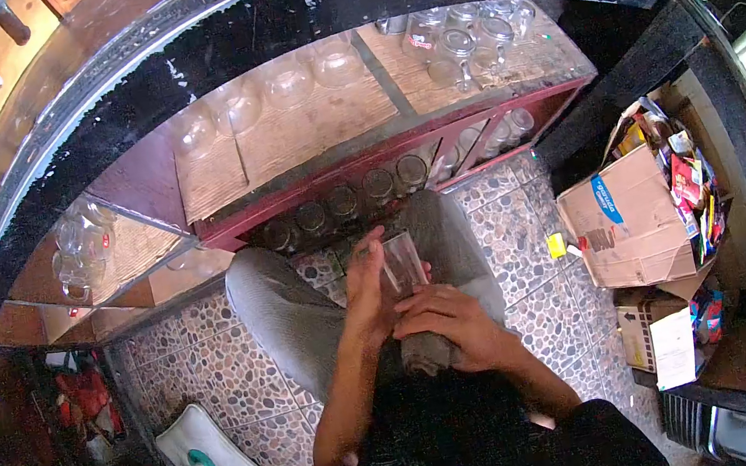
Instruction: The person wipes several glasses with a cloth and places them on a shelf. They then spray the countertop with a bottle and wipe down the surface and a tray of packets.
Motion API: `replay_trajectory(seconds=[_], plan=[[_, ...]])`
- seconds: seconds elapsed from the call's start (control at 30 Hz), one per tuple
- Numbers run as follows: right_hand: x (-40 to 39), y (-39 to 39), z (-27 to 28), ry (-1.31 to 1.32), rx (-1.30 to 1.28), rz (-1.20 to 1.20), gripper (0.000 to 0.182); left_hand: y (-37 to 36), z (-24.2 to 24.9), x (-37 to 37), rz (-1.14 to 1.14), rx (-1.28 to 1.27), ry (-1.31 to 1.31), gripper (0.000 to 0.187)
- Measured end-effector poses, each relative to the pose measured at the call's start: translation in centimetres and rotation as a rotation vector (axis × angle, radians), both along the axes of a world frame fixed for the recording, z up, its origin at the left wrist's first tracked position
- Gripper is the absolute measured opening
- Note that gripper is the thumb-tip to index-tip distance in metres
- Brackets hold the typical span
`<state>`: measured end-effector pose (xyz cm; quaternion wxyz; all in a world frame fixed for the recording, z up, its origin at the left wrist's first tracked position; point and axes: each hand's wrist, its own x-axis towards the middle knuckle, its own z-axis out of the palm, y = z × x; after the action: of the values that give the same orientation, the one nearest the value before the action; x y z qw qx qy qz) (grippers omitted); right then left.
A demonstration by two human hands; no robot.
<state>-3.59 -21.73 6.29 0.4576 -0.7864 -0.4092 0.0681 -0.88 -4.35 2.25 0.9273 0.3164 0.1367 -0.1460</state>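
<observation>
A clear glass (402, 262) is between my two hands, above my lap. My left hand (365, 285) is along the left side of the glass, with its fingers pointing up and closed round it. Over the lower end of the glass lies my right hand (445, 317), its fingers bent against a grey-brown cloth (426, 353). The cloth hangs beneath the right palm, and part of it is hidden by the fingers.
A wooden shelf (318, 129) with glass jars and mugs stands ahead, with more glasses below. Cardboard boxes (630, 222) full of packets are at the right. A flat mop (218, 453) lies on the pebble-patterned floor (221, 379) at the left.
</observation>
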Motion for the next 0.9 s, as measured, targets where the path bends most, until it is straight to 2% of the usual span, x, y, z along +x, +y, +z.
replay_trajectory(seconds=[0.03,0.1,0.17,0.2,0.23,0.27,0.33,0.37,0.43,0.47,0.5,0.57,0.63,0.7,0.77,0.83,0.87,0.9], plan=[[-0.1,-0.6,-0.2,0.037,0.021,0.000,0.045,0.1,0.2,-0.1,-0.004,-0.095,0.027,0.059],[-0.2,-1.7,-0.1,0.082,0.041,-0.003,0.049,0.1,-0.6,-0.5,-0.009,-0.063,-0.025,0.057],[0.2,-2.5,0.7,0.165,0.261,-0.054,0.039,0.1,-1.6,-0.8,-0.015,-0.034,-0.080,0.055],[-0.2,-2.6,0.8,0.239,0.314,-0.155,0.029,0.2,-1.9,-1.1,-0.054,0.136,-0.156,0.052],[-0.7,-2.6,0.4,0.242,0.312,-0.154,0.029,0.4,-2.3,-1.4,-0.092,0.307,-0.233,0.049],[-1.3,-2.6,-0.6,0.409,0.492,-0.264,0.028,0.5,-2.7,-1.9,-0.092,0.306,-0.234,0.049],[-2.2,-2.2,-3.5,0.744,0.903,-0.535,0.030,0.7,-3.2,-2.8,-0.013,0.024,-0.046,0.056],[-1.6,-1.6,-3.1,0.741,0.904,-0.536,0.030,0.6,-3.0,-2.6,-0.014,0.024,-0.048,0.056],[0.1,-0.6,-1.9,0.542,1.114,-0.635,0.034,-0.1,-2.5,-2.6,-0.007,-0.134,-0.011,0.058],[0.6,-1.0,-2.3,0.391,0.912,-0.574,0.032,-0.3,-2.3,-2.5,-0.008,-0.133,-0.007,0.058],[1.1,-1.1,-2.4,0.392,0.913,-0.580,0.032,-0.6,-2.2,-2.3,-0.047,-0.068,0.032,0.061],[1.8,-1.2,-2.1,0.203,0.552,-0.277,0.033,-1.3,-1.9,-1.9,-0.091,-0.002,0.067,0.064],[1.7,-1.2,-0.8,0.202,0.473,-0.208,0.037,-2.1,-1.8,-1.6,0.007,0.049,0.011,0.068],[1.3,-1.2,0.4,0.210,0.303,-0.069,0.044,-0.7,-1.7,-0.6,-0.017,0.016,0.006,0.067],[0.9,-1.4,-0.3,0.175,0.271,0.006,0.042,-0.4,-1.6,-0.3,-0.039,-0.021,0.000,0.066],[0.7,-1.9,0.0,0.157,0.186,0.066,0.039,-0.3,-1.0,-0.1,-0.016,0.099,-0.169,0.065],[0.4,-2.2,-0.1,0.158,0.187,0.067,0.039,-0.3,-1.2,-0.2,-0.015,0.100,-0.167,0.065],[0.3,-2.4,-0.3,0.298,0.306,0.052,0.037,-0.5,-1.4,-0.4,0.013,0.037,-0.171,0.060]])
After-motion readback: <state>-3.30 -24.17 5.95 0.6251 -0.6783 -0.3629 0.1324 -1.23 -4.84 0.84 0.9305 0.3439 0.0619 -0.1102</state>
